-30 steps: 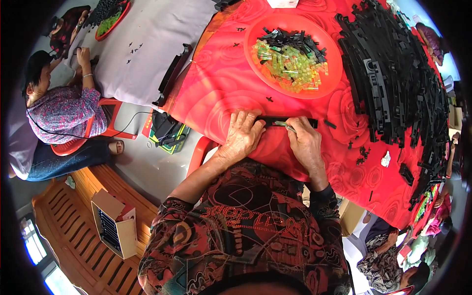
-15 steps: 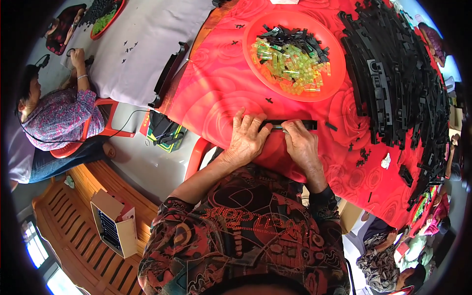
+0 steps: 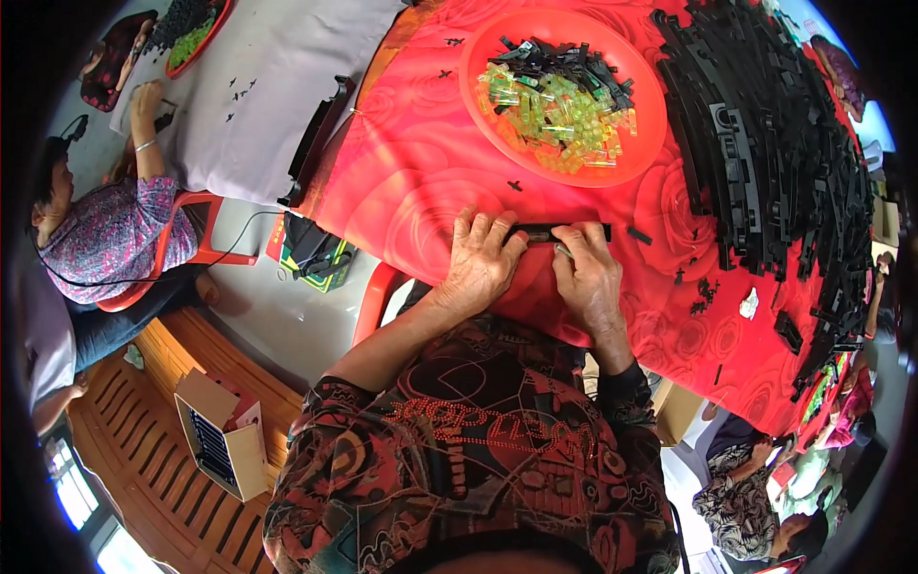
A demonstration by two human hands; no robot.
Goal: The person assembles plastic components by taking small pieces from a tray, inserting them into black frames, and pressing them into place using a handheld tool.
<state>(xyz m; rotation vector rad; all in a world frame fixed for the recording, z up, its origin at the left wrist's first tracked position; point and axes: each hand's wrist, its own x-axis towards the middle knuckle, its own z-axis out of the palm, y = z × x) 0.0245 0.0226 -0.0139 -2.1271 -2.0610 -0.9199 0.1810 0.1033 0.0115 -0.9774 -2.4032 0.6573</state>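
Observation:
A long, narrow black plastic strip (image 3: 541,235) lies crosswise at the near edge of the red-covered table. My left hand (image 3: 481,258) grips its left end, thumb along the near side and fingers over the far side. Closed on the strip's right part is my right hand (image 3: 590,279), its thumb and index finger pressed down together. A small pale bit shows at those fingertips, too small to name. Beyond my hands, a red round tray (image 3: 639,158) holds yellow-green clear vial-like pieces (image 3: 555,115) and small black parts (image 3: 574,65).
A large pile of long black plastic strips (image 3: 741,134) covers the table's right side. Small black clips (image 3: 706,295) and a crumpled white scrap (image 3: 749,303) lie nearer. At the left, a co-worker (image 3: 115,230) sits by a grey-covered table (image 3: 258,57). An open carton (image 3: 225,435) rests on a wooden bench.
The whole view has shifted slightly. My right fingers have tilted a little over the strip, and both hands stay on it. The co-worker's raised hand at the left has moved.

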